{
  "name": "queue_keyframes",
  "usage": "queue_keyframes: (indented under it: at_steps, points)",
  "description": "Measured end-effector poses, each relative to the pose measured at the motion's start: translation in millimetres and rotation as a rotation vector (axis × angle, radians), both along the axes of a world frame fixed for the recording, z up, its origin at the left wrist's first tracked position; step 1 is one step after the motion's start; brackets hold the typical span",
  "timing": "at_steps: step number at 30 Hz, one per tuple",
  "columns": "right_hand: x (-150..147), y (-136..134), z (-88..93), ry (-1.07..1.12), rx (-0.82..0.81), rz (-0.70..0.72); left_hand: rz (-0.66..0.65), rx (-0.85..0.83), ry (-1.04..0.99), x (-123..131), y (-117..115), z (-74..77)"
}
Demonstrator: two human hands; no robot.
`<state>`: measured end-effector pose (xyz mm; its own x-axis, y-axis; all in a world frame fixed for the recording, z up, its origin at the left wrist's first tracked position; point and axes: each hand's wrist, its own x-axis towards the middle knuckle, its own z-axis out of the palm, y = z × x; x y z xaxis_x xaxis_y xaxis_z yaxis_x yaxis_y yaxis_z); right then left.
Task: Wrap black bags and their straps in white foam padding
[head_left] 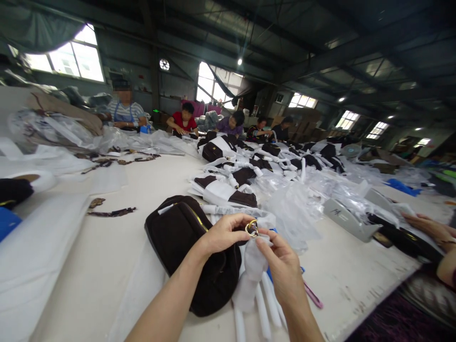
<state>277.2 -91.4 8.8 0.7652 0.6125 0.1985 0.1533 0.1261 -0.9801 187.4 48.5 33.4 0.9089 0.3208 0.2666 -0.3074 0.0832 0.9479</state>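
A dark brown bag with a gold zipper lies on the white table right in front of me. My left hand pinches a gold metal ring fixed to the bag. My right hand is closed on a piece of white wrapping paper and holds it up against the ring. White paper-wrapped straps hang down below my hands.
Many brown bags wrapped in white paper and clear plastic bags cover the table beyond. Loose brown straps lie at left. Another person's hand rests at right. Several people sit along the far edge.
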Motion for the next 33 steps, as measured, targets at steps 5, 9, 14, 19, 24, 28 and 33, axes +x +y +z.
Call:
queue_keyframes:
  at_steps: [5, 9, 14, 19, 24, 28, 33]
  points:
    - [2, 5, 5.3, -0.124, 0.006, -0.046, 0.056, 0.005, -0.082, 0, -4, 3.9]
    - [3, 7, 15.8, -0.3, -0.003, -0.032, -0.058, -0.157, -0.037, -7, -1, 6.5]
    - [-1, 11, 22.0, -0.389, 0.033, 0.1, -0.042, -0.245, 0.026, -9, 0, 6.7]
    - [-13, 10, 21.1, -0.365, -0.035, 0.004, 0.038, -0.365, -0.086, -3, -6, 11.4]
    - [-21, 11, 20.0, -0.442, -0.161, -0.047, 0.21, -0.498, -0.132, 5, -16, 10.1]
    - [-18, 11, 22.8, -0.649, -0.231, -0.134, 0.301, -0.551, -0.213, 14, -25, 6.5]
    - [-10, 7, 19.9, -0.929, -0.163, -0.189, 0.227, -0.628, -0.272, 17, -29, 7.3]
